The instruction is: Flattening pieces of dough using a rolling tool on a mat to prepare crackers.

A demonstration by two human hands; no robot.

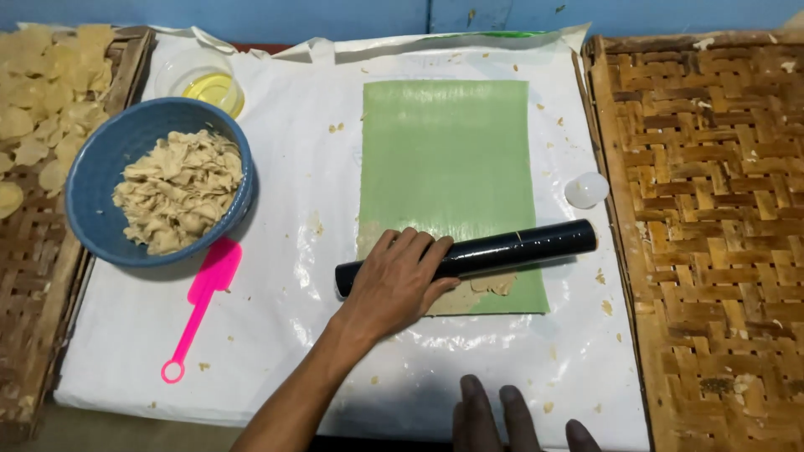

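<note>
Head view: right hand at the bottom edge, fingers spread flat on the white plastic sheet covering the counter. Left hand lies palm-down, fingers extended over the black cylindrical roller, which lies across the near end of the green rectangular sheet with flattened beige dough beneath. Blue round bowl of dough pieces to the left.

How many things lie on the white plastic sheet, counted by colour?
Blue: 1, bowl of dough pieces
Pink: 1, spatula
Green: 1, sheet
Black: 1, roller, under the left hand
Clear or white: 2, cup of oil, small lid
Total: 6
</note>
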